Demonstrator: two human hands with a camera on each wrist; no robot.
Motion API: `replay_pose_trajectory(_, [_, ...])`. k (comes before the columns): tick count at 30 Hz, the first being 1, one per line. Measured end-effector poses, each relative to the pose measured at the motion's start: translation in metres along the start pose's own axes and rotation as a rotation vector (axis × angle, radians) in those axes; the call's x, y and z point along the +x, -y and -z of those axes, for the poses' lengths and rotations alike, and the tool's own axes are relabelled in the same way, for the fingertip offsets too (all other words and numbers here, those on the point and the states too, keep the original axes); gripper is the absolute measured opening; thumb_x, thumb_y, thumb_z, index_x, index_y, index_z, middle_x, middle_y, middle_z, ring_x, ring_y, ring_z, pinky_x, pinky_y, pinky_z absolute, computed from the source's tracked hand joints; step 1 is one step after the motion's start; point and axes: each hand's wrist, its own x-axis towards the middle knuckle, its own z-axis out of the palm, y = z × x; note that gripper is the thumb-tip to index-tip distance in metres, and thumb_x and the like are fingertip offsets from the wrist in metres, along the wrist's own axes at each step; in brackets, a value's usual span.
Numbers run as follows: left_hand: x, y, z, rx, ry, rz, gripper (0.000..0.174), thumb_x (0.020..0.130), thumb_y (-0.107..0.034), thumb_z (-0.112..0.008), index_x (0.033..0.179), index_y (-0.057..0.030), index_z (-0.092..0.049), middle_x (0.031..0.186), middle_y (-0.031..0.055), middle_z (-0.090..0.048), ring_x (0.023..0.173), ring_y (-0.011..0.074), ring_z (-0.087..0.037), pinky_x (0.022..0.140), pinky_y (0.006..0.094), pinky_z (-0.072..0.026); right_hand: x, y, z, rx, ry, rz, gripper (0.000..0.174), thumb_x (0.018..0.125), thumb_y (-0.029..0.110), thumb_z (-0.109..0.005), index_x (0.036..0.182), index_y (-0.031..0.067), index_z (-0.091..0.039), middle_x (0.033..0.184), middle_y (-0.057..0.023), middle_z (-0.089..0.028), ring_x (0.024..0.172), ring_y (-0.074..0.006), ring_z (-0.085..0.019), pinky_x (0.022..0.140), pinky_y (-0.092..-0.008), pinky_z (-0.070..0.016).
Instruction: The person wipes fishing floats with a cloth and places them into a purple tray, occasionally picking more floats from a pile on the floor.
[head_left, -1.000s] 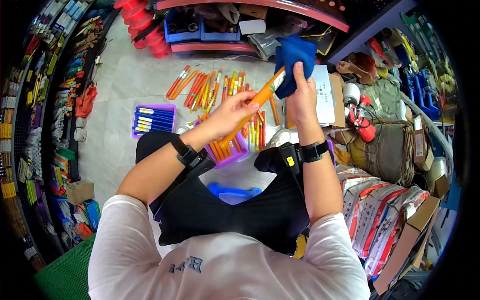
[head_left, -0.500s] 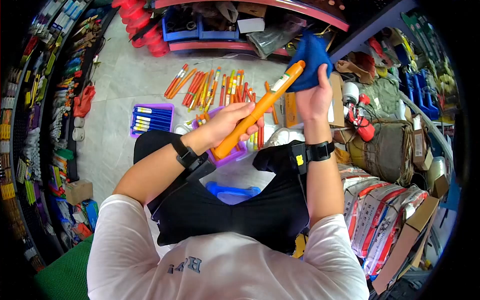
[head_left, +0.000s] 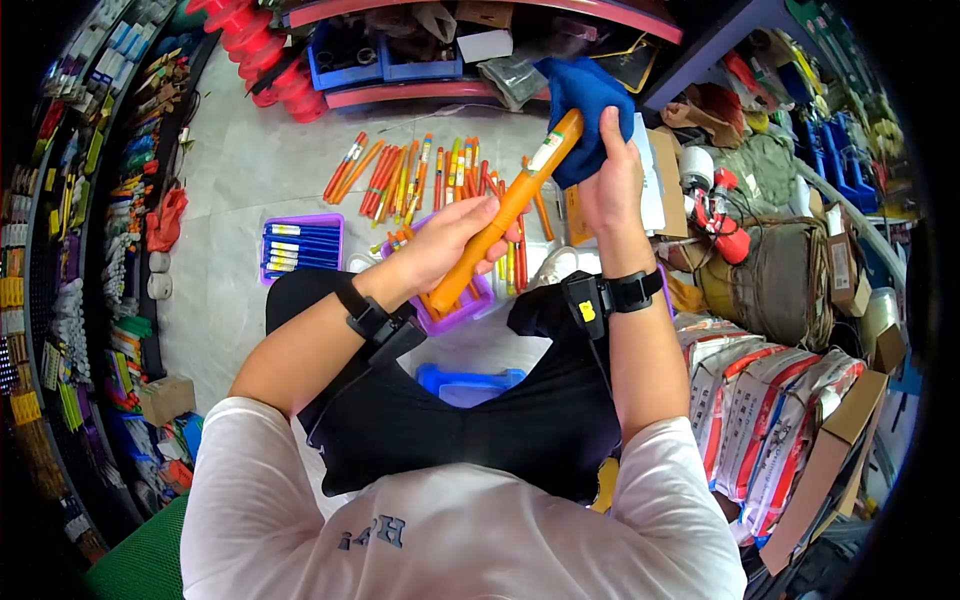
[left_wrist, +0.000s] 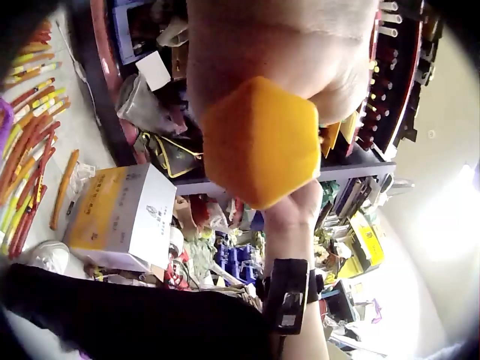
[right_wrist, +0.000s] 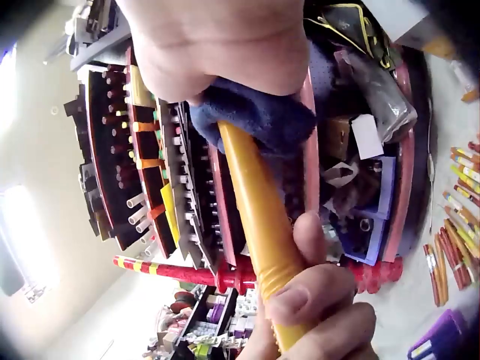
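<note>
A person in a white T-shirt, seen from above, holds a thick orange stick-shaped tool (head_left: 519, 192) slantwise over the lap, its labelled end up toward the right hand (head_left: 612, 188); the left hand (head_left: 452, 245) grips its lower part, with thumb and fingers curled round the ridged section, as the right wrist view shows closely; the right hand holds a blue cloth (head_left: 592, 100) against the upper end, thumb raised along the cloth's near side, the other fingers mostly hidden, so their exact bend cannot be told; in the right wrist view the cloth covers the tool's tip; below the tool's lower end, a purple tray (head_left: 437, 326) on the grey floor holds orange sticks; just beyond it lie loose red, orange and yellow sticks (head_left: 398, 182), roughly side by side; to the left, another purple tray (head_left: 340, 222) holds blue pens with white labels (head_left: 303, 246); right of the sticks stands a white and orange box (left_wrist: 142, 217), with a white shoe (head_left: 556, 266) near it.
</note>
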Motion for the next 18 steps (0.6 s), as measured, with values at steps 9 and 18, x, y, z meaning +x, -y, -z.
replay_pose_trajectory(9, [0.002, 0.001, 0.0, -0.075, -0.024, -0.029, 0.045, 0.101, -0.035, -0.036, 0.13, -0.0015, -0.041, 0.093, 0.0047, -0.055, 0.061, 0.0088, -0.047, 0.048, 0.0219, -0.0406, -0.015, -0.023, -0.014, 0.061, 0.101, -0.127, 0.033, 0.095, 0.031, -0.053, 0.114, 0.0036, -0.056, 0.108, -0.0044, -0.06, 0.098, -0.0144, -0.057, 0.09, -0.0315, -0.043])
replay_pose_trajectory(18, [-0.008, -0.009, -0.011, 0.196, -0.094, 0.103, 0.041, 0.1, -0.037, -0.036, 0.122, -0.0042, -0.046, 0.076, 0.0041, -0.053, 0.05, 0.0101, -0.045, 0.045, 0.0225, -0.0382, -0.005, -0.018, -0.006, 0.074, 0.066, -0.081, 0.037, 0.095, 0.028, -0.053, 0.124, 0.0038, -0.05, 0.121, -0.0054, -0.057, 0.108, -0.0164, -0.055, 0.096, -0.0336, -0.041])
